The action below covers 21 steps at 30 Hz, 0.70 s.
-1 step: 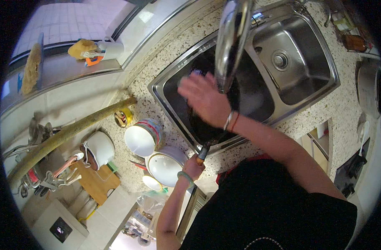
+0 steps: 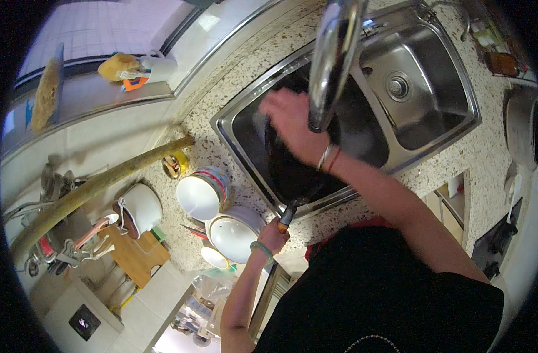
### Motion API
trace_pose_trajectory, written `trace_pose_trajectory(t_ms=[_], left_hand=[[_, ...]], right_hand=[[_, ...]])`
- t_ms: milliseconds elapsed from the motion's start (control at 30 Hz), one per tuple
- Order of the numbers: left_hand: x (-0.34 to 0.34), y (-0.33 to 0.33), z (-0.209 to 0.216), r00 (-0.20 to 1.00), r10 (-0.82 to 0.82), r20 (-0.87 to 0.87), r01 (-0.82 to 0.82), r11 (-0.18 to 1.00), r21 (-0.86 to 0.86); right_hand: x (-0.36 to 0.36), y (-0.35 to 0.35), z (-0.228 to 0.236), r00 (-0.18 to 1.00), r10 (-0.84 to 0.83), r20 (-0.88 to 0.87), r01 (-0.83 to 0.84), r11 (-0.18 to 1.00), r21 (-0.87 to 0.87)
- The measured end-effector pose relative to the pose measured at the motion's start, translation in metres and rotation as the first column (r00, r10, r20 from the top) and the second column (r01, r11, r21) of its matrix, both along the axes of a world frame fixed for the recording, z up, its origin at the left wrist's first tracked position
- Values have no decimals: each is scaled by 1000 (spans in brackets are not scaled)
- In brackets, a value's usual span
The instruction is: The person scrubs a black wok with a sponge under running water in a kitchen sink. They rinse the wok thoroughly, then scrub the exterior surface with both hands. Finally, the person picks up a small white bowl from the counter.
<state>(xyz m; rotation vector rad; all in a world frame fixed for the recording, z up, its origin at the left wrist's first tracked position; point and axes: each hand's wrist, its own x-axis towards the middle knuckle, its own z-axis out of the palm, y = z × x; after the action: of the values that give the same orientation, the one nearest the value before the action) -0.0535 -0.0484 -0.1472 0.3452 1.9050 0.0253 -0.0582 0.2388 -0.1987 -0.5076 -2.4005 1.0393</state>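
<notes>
A large dark pan, likely a wok, lies in the left basin of the steel double sink. My left hand is closed round its handle, which sticks out over the sink's near edge. Over the pan, my right hand stretches its fingers out, smeared by motion; nothing shows in it. Its underside is hidden, so I cannot tell whether it touches the pan. Just beside that hand, the shiny faucet reaches down over the basin.
The right basin has a round drain. Left of the sink stand white bowls, a white pot and a yellow tin. A long pole slants across the left side. A wooden board lies beyond.
My right hand has shifted slightly right and up over the pan, its fingers now closer together. My left hand stays on the handle.
</notes>
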Motion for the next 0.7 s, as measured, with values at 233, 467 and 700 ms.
trace_pose_trajectory(t_ms=[233, 467, 700], left_hand=[[-8, 8, 19, 971, 195, 140, -178, 976, -125], [4, 23, 11, 973, 154, 170, -145, 987, -67], [7, 11, 25, 938, 286, 194, -275, 958, -82]], right_hand=[[27, 65, -243, 890, -79, 449, 329, 793, -513], [97, 45, -321, 813, -226, 537, 458, 818, -348], [68, 48, -94, 947, -218, 237, 256, 956, -145]])
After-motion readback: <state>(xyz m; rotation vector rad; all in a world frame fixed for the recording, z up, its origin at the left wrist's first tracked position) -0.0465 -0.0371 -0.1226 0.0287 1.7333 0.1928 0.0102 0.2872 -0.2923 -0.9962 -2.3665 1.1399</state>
